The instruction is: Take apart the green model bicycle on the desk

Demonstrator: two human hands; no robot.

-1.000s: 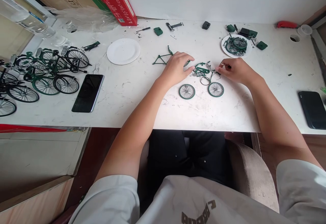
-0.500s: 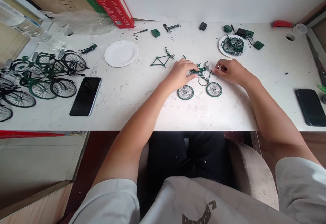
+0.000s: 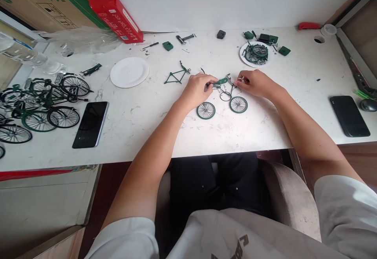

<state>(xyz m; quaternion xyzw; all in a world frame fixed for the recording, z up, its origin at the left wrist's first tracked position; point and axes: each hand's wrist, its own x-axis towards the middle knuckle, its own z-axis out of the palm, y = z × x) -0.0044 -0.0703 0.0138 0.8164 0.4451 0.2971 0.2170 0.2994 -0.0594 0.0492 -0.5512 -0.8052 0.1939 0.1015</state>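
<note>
Green part: small green chain-guard piece (image 3: pixel 220 81) pinched at its left end by left hand (image 3: pixel 196 90), fingers together on it; piece sits mid-table, at 12 o'clock of the two loose wheels
Right hand: right hand (image 3: pixel 253 83) at 3 o'clock of the green piece, thumb and forefinger closed on a thin metal pin (image 3: pixel 240 79); too small to tell its type
Loose wheels: left wheel (image 3: pixel 205 110) and right wheel (image 3: pixel 238 104) flat on the white table (image 3: pixel 153 125), just below both hands; a bare ring (image 3: pixel 225 96) between them
Frame: green frame (image 3: pixel 176 77) at 9 o'clock of the left hand, apart from it
Risk 1: pin likely slips from the pinch and is lost among the scattered small bits
Risk 2: a wrist may sweep a wheel toward the near edge
Risk 3: a forced fit could bend the thin piece
</note>
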